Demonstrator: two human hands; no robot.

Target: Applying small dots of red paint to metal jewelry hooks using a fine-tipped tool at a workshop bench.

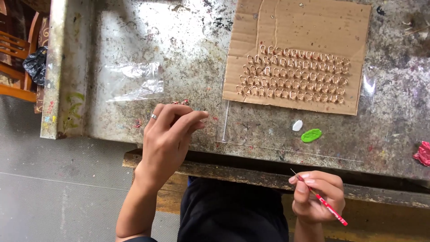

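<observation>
Pinching a small piece unseen, the left hand (168,134) risks dropping it off the desk (188,54) edge; right-hand fingers (313,186) grip a red brush (324,204).

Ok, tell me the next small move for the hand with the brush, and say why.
Probably dip the thin red brush into the green blob on the table. The right hand holds it back at the table edge, tip up, while the left hand pinches near small rings, so paint seems needed first.
</observation>
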